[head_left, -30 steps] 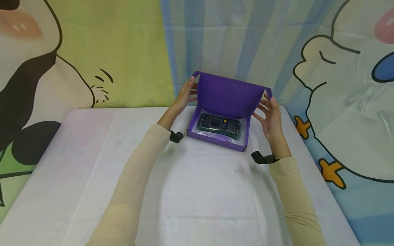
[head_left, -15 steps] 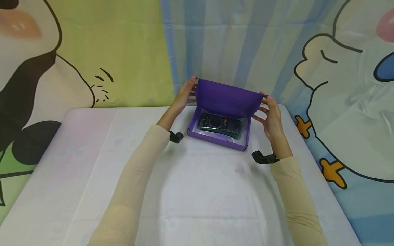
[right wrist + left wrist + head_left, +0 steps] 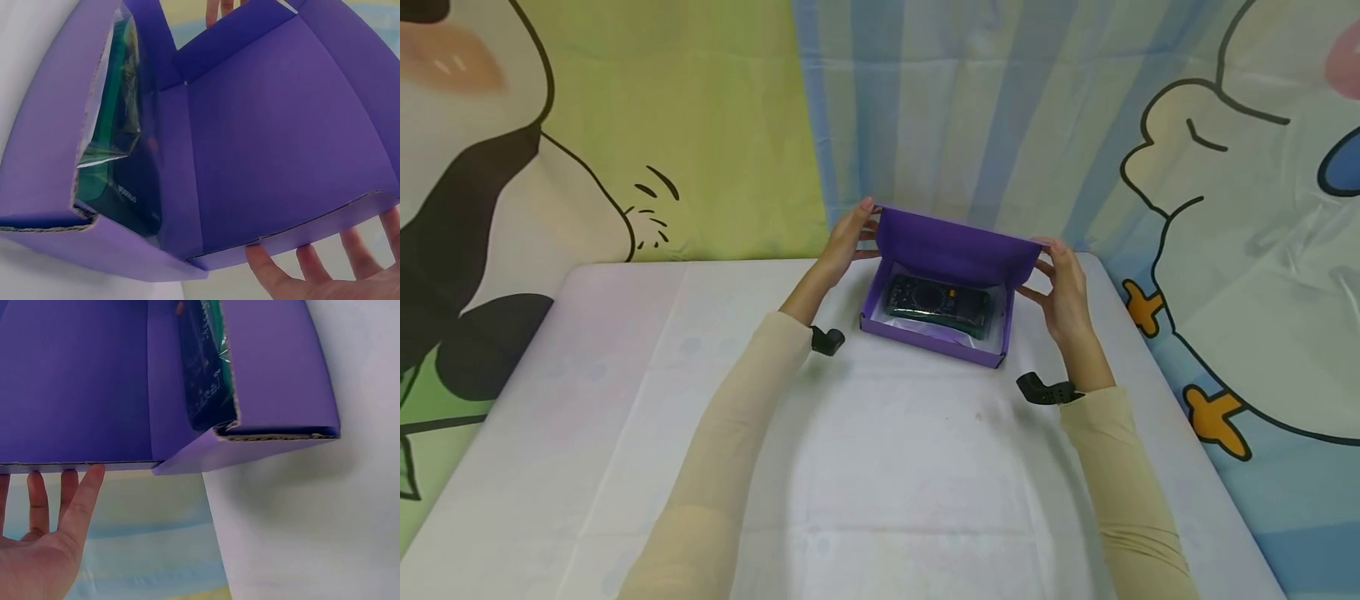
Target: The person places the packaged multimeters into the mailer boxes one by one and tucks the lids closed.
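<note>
A purple cardboard box (image 3: 931, 342) stands on the table with its lid (image 3: 957, 242) raised and leaning forward over the tray. Inside lies a black multimeter (image 3: 938, 302) with a green edge, wrapped in clear plastic. My left hand (image 3: 847, 242) touches the lid's left side near the top corner; in the left wrist view its straight fingertips (image 3: 94, 472) press the side edge. At the opposite side, my right hand (image 3: 1063, 287) has its fingertips (image 3: 259, 253) against the lid's right edge. Neither thumb shows clearly in the wrist views.
The box sits near the far edge of the table, which is covered by a white cloth (image 3: 895, 467). A printed curtain (image 3: 737, 133) with cartoon figures hangs close behind and beside it. Black wrist cameras (image 3: 827, 342) protrude from both wrists.
The lid has tilted forward and down, its top edge now lower over the multimeter. Both hands have moved with it, the right one slightly inward at the top corner. The tray has barely moved.
</note>
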{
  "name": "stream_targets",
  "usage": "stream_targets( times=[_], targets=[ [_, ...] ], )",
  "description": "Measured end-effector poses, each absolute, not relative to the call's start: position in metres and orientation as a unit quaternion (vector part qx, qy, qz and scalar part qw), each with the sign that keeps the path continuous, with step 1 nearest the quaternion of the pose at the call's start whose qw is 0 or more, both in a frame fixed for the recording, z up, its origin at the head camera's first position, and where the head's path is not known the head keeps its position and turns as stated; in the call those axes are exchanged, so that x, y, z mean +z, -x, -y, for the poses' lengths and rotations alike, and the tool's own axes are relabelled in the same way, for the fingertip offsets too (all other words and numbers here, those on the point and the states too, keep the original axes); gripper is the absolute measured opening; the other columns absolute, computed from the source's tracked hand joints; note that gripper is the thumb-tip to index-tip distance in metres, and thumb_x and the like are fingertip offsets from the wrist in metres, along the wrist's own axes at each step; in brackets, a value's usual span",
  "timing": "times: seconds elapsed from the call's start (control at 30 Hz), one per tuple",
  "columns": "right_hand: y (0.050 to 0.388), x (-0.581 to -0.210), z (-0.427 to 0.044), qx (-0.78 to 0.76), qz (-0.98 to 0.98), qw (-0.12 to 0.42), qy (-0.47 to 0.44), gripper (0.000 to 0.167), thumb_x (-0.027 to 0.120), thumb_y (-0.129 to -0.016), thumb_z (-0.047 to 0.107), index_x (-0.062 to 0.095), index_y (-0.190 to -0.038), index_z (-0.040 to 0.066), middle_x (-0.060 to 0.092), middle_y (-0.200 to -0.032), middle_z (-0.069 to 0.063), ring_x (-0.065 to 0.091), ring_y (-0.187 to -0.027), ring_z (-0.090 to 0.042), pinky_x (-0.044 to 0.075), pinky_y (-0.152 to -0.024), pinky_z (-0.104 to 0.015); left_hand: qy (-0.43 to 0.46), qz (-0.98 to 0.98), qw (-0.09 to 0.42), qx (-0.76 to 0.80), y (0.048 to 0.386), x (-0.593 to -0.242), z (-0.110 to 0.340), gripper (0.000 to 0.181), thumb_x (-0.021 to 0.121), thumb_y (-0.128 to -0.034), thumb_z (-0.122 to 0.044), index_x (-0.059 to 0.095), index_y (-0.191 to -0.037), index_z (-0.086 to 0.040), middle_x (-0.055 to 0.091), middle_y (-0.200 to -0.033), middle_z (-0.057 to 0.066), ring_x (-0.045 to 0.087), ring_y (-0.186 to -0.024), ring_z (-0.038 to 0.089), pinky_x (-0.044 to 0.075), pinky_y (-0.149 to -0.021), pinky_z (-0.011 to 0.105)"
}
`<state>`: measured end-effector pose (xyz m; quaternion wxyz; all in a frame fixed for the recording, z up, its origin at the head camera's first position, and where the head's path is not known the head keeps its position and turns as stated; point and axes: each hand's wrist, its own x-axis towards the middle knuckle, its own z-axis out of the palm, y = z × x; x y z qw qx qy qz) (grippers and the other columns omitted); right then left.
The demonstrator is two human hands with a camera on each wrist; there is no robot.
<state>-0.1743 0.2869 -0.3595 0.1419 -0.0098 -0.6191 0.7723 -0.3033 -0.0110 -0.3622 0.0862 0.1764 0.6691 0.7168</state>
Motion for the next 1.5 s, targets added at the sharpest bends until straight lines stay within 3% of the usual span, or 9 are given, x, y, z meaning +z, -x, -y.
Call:
stream_targets(
  times=[0.1,0.4,0.6,0.77,0.93,1.2,1.5],
  targets=[
    [0.172,-0.363,-0.287,0.767,0.625,0.144,-0.001,0.036,0.057,-0.093,0.047,0.062,-0.114,0.018,0.055,-0.12,-0.003,0.047,-0.119,-0.021,0.029,-0.103,-0.072,-0.175,-0.669,0.085,0.717,0.303,-0.365,0.011,0.13,0.051,-0.0508,-0.097,0.049,-0.133,0.003,0.052,-0.096,0.005,0.057,-0.088,0.017,0.05,-0.092,0.057],
    [0.167,-0.37,-0.287,0.772,0.62,0.14,-0.012,0.031,0.06,-0.093,0.045,0.065,-0.108,0.018,0.06,-0.109,-0.001,0.047,-0.118,-0.02,0.039,-0.099,-0.063,-0.175,-0.662,0.074,0.725,0.299,-0.374,0.011,0.127,0.051,-0.052,-0.098,0.052,-0.127,0.006,0.051,-0.1,0.004,0.056,-0.09,0.017,0.045,-0.094,0.064],
    [0.164,-0.376,-0.286,0.772,0.618,0.148,-0.034,0.037,0.061,-0.092,0.049,0.064,-0.112,0.017,0.058,-0.116,-0.004,0.043,-0.122,-0.023,0.023,-0.105,-0.073,-0.189,-0.666,0.07,0.719,0.299,-0.379,0.011,0.127,0.048,-0.0534,-0.098,0.054,-0.127,0.005,0.052,-0.116,0.009,0.057,-0.102,0.027,0.048,-0.094,0.06],
    [0.162,-0.381,-0.284,0.769,0.617,0.162,-0.04,0.042,0.063,-0.09,0.052,0.064,-0.113,0.017,0.057,-0.118,-0.005,0.043,-0.122,-0.024,0.025,-0.105,-0.072,-0.203,-0.665,0.066,0.716,0.297,-0.385,0.013,0.125,0.048,-0.0554,-0.097,0.055,-0.126,0.005,0.055,-0.114,0.009,0.055,-0.107,0.035,0.052,-0.091,0.055],
    [0.159,-0.385,-0.283,0.774,0.609,0.167,-0.04,0.055,0.067,-0.087,0.054,0.063,-0.117,0.009,0.057,-0.122,-0.006,0.044,-0.123,-0.025,0.031,-0.105,-0.067,-0.221,-0.656,0.068,0.719,0.293,-0.392,0.016,0.126,0.05,-0.0566,-0.096,0.052,-0.128,0.008,0.057,-0.12,0.014,0.057,-0.107,0.028,0.049,-0.094,0.058],
    [0.154,-0.393,-0.286,0.768,0.617,0.16,-0.056,0.057,0.065,-0.089,0.05,0.061,-0.122,0.003,0.053,-0.129,-0.011,0.038,-0.131,-0.027,0.019,-0.108,-0.072,-0.241,-0.631,0.096,0.731,0.291,-0.401,0.022,0.122,0.055,-0.0612,-0.091,0.048,-0.132,0.008,0.049,-0.135,0.019,0.049,-0.119,0.036,0.042,-0.102,0.058],
    [0.148,-0.404,-0.289,0.775,0.608,0.145,-0.093,0.067,0.068,-0.089,0.046,0.051,-0.133,-0.003,0.047,-0.137,-0.012,0.036,-0.132,-0.022,0.01,-0.11,-0.073,-0.274,-0.611,0.122,0.732,0.288,-0.412,0.031,0.115,0.062,-0.0691,-0.08,0.042,-0.138,0.01,0.04,-0.145,0.023,0.047,-0.124,0.028,0.037,-0.106,0.06]
  ],
)
